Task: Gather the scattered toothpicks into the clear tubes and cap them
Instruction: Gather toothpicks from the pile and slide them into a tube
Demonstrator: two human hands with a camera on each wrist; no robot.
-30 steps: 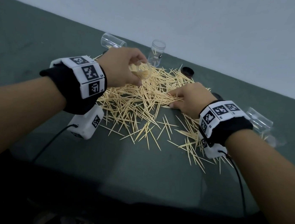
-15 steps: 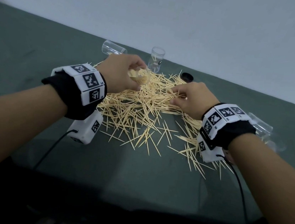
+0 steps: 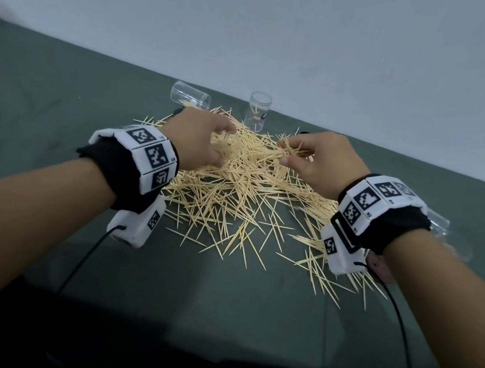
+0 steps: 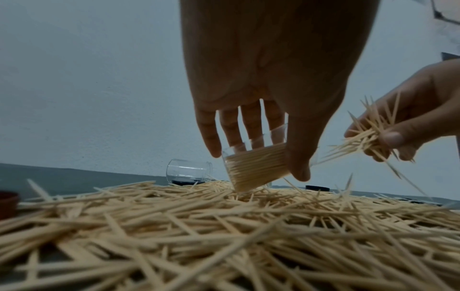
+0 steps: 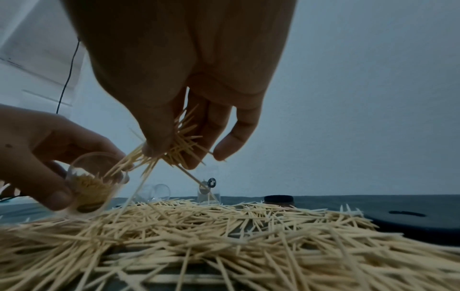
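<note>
A wide heap of loose toothpicks [image 3: 233,195] [image 4: 224,226] [image 5: 236,232] covers the middle of the green table [image 3: 63,94]. My left hand [image 3: 200,142] [image 4: 256,137] grips a clear tube [image 4: 256,165] [image 5: 92,189], tilted on its side over the heap and partly filled with toothpicks. My right hand [image 3: 305,158] [image 5: 179,145] pinches a bunch of toothpicks [image 5: 159,155] [image 4: 368,135] just above the heap, their tips pointing at the tube's open mouth. The bunch is splayed and one toothpick hangs down from it.
An empty clear tube [image 3: 189,97] [image 4: 189,171] lies on its side behind the heap. Another clear tube [image 3: 258,110] [image 5: 209,189] stands upright beside it. A black cap [image 5: 278,199] sits behind the heap; more clear tubes [image 3: 441,223] lie right of my right wrist.
My right hand has lifted off the heap with a bunch of toothpicks and swung left toward the tube. My left hand has kept the tube tilted over the heap.
</note>
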